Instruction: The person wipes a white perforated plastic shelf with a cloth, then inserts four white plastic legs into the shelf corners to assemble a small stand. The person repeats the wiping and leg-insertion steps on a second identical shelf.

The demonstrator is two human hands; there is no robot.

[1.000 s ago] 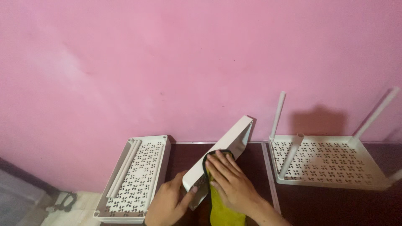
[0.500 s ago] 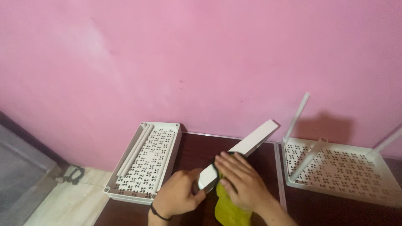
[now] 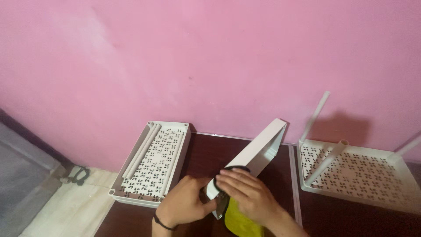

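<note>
Both hands work at the near edge of the dark brown table (image 3: 206, 153), close together on one item. I see my left hand (image 3: 186, 206), a dark band at its wrist, gripping the lower end of a white plastic tray (image 3: 254, 153) that is tilted up on edge, its far end rising toward the wall. My right hand (image 3: 247, 197) lies flat over the same lower end, fingers spread and pressed on the tray's face, with a yellow cloth (image 3: 239, 219) beneath the palm. A dark rounded object shows just under the right fingertips; I cannot tell what it is.

Left of the hands, a second white tray (image 3: 153, 164) lies flat at the table's left edge, its floor perforated with a repeating cut-out pattern. Two white tubes (image 3: 141, 149) lie inside it along its left wall. Right of the hands, well apart, a third perforated tray (image 3: 359, 173) rests flat with white tubes (image 3: 326, 160) standing tilted from its corners. All three trays look like smooth, rigid plastic with raised rims.

Bare table surface lies between the left tray and the tilted one. A pale tiled floor (image 3: 66, 206) shows beyond the table's left edge. Behind everything stands a matt pink wall (image 3: 210, 61).
</note>
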